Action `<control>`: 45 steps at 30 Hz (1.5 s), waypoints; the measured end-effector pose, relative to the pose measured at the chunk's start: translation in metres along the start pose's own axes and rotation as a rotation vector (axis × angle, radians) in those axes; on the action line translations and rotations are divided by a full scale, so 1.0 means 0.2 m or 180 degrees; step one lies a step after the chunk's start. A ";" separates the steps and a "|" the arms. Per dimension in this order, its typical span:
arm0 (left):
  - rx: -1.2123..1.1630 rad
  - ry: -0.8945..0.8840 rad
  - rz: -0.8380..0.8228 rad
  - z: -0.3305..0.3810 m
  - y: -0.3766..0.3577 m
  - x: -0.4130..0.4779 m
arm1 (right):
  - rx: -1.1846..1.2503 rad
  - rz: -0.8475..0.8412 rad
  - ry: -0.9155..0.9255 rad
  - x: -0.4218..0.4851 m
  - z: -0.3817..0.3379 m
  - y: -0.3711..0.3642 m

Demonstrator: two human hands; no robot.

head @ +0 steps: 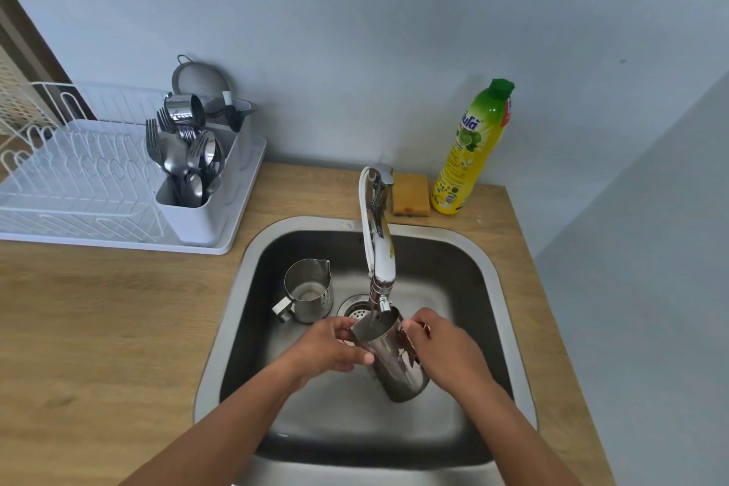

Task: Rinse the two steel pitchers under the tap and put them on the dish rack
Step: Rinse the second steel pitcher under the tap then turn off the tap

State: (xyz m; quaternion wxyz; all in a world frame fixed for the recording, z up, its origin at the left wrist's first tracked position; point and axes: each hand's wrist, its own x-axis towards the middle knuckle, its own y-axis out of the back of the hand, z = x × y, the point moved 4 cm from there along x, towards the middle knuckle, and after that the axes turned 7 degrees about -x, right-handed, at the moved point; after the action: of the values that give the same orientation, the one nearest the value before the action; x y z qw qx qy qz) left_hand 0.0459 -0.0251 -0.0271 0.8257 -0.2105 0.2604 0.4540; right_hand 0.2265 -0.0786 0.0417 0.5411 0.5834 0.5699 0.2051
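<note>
I hold a steel pitcher tilted over the sink, its mouth right under the tap spout. My left hand grips its left side near the rim. My right hand grips its right side. A second steel pitcher stands upright on the sink floor to the left, handle toward me, spout pointing away. The white dish rack sits on the counter at the far left.
The rack's cutlery holder is full of forks, spoons and a steel cup, with a strainer behind. A yellow sponge and a dish soap bottle stand behind the sink. The wooden counter spreads to the left.
</note>
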 end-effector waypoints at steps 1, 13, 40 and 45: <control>0.0021 -0.0074 0.0053 0.01 -0.01 0.01 | -0.0022 0.0044 0.0016 0.00 0.00 0.01; 0.0638 -0.1389 0.0904 0.14 -0.01 -0.02 | 0.0993 0.0392 0.0150 0.03 0.02 -0.03; 0.1389 -0.1111 0.1334 0.18 0.13 -0.25 | 0.2038 -0.0565 -0.0223 0.02 -0.04 -0.26; 0.1103 -0.0696 0.0922 0.08 0.12 -0.19 | 0.1293 -0.0381 -0.0165 0.00 0.02 -0.18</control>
State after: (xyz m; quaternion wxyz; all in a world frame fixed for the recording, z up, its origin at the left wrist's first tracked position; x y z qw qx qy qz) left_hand 0.0120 -0.0292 0.0063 0.7990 0.0241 0.2709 0.5363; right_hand 0.2140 -0.0886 0.0103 0.4381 0.6507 0.6191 0.0384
